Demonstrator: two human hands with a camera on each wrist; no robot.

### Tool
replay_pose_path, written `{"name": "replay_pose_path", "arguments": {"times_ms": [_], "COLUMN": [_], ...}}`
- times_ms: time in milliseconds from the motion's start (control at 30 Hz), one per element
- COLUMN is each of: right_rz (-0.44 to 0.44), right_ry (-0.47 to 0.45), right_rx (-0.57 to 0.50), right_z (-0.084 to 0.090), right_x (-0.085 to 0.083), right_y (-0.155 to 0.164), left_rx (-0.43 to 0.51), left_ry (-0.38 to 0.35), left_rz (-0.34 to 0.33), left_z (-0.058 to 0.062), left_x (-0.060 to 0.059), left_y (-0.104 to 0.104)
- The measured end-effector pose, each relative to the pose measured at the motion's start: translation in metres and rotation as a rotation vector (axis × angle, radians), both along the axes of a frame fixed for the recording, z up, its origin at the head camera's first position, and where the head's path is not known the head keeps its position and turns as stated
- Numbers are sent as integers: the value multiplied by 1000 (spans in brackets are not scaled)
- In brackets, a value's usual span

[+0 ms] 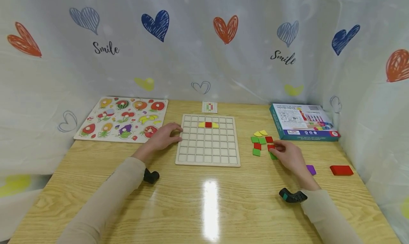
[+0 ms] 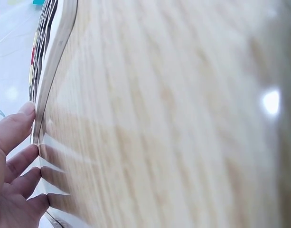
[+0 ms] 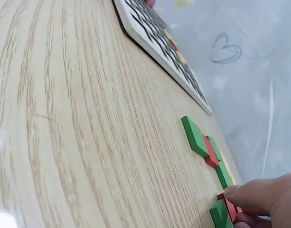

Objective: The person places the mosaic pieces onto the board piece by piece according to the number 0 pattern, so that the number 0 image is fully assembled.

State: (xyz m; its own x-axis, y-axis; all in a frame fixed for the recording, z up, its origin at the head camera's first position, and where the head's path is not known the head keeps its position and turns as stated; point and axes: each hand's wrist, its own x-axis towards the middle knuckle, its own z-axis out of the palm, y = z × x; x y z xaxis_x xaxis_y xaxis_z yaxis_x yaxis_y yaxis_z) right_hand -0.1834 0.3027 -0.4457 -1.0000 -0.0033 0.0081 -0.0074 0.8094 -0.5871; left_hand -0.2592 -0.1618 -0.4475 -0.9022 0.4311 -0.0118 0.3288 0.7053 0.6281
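Note:
A wooden grid board (image 1: 207, 162) lies in the middle of the table. In its upper rows, a red square tile (image 1: 208, 125) sits between two yellow curved tiles (image 1: 215, 125). My left hand (image 1: 164, 136) rests at the board's left edge, its thumb and loosely bent fingertips against the rim and the table. Right of the board, my right hand (image 1: 290, 156) pinches a red square tile (image 3: 229, 209) between thumb and fingers, low over the table. A green tile (image 3: 221, 216) lies right beside it. Several loose green tiles (image 1: 256, 152), red tiles and yellow tiles are grouped nearby.
A small pattern card (image 1: 209, 107) lies behind the board. At the left is a fruit puzzle board (image 1: 140, 120); at the back right, a boxed set (image 1: 306, 121). A red block (image 1: 341, 170) and a purple piece (image 1: 311, 170) lie right of my right hand.

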Motion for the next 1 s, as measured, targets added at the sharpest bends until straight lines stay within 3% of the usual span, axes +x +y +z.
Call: {"name": "replay_pose_path", "arguments": {"times_ms": [600, 1000], "right_rz": [134, 172], "right_ry": [81, 52], "right_rx": [-35, 50], "right_z": [-5, -4], "right_x": [3, 0], "right_y": [-2, 8], "left_rx": [7, 8], "left_ry": [0, -4], "left_rz": [-6, 3], "left_z": [-2, -1], "left_x": [2, 1], "left_y": [1, 0]}}
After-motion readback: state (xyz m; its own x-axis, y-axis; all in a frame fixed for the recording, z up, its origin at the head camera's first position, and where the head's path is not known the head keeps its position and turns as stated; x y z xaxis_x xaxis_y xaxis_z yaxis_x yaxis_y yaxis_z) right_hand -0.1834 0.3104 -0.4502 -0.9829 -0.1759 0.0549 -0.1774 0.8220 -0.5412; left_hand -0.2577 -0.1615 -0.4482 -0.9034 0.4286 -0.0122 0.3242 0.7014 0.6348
